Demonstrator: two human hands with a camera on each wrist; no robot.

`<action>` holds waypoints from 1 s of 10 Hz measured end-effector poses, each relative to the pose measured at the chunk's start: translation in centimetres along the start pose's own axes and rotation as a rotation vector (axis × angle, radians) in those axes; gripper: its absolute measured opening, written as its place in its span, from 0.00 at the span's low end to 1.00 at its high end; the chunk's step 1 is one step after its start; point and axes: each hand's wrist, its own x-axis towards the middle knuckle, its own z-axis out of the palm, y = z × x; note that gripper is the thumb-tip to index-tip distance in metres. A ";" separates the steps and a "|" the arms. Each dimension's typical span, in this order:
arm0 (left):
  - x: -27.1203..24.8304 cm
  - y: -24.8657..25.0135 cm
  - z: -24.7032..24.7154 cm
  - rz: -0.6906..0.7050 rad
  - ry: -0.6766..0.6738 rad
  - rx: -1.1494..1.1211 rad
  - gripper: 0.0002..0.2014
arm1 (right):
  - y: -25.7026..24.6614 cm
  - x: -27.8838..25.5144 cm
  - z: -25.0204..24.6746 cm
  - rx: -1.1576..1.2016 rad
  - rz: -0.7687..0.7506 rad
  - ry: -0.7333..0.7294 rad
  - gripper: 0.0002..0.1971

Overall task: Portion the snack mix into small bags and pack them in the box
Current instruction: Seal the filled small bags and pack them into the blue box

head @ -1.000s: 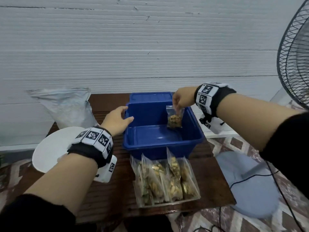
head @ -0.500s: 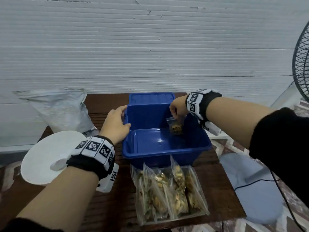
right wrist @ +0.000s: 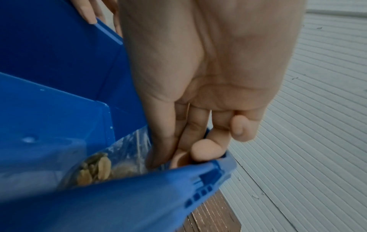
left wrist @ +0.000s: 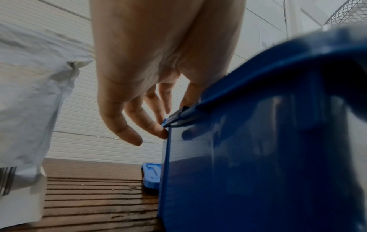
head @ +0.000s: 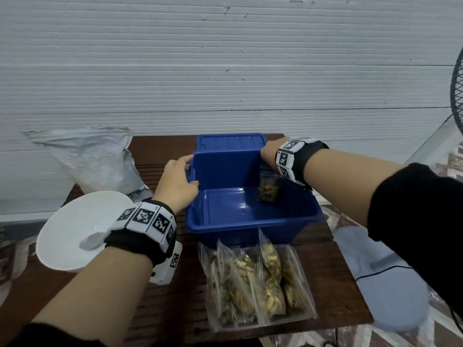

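The blue box [head: 250, 227] stands open in the middle of the brown table. My left hand [head: 179, 182] holds its left rim, thumb inside and fingers outside at the back corner [left wrist: 157, 127]. My right hand [head: 269, 154] reaches into the box's back right corner and pinches the top of a small clear bag of snack mix [head: 268, 191] between thumb and forefinger [right wrist: 158, 155]. The bag [right wrist: 95, 171] hangs upright against the right wall with its bottom at the box floor. Several filled bags [head: 255, 284] lie in a row in front of the box.
A blue lid [head: 230, 141] lies behind the box. A large crumpled white bag [head: 92, 159] stands at the back left, with a white bowl [head: 70, 221] in front of it. A fan's cage [head: 457, 96] and base [head: 380, 276] are off the table's right side.
My right hand has lowered the small bag from above the box down into its back right corner. My left hand has closed in on the box's left rim.
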 end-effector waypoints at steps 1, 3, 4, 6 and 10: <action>-0.1 0.0 0.0 -0.007 0.010 -0.010 0.31 | 0.2 0.1 0.6 -0.033 -0.035 -0.038 0.14; -1.3 0.5 -0.1 -0.021 0.053 -0.087 0.29 | -0.4 -0.7 -0.8 -0.006 -0.068 -0.021 0.09; -2.4 0.7 0.0 -0.036 0.040 -0.105 0.29 | -1.4 -3.0 -1.7 0.144 -0.127 0.067 0.12; -4.8 1.4 0.0 -0.025 0.043 -0.073 0.29 | -4.3 -10.6 -1.9 0.542 -0.318 0.087 0.12; -8.9 1.6 1.4 -0.007 0.009 -0.061 0.28 | -9.2 -18.6 2.5 0.859 -0.389 0.031 0.12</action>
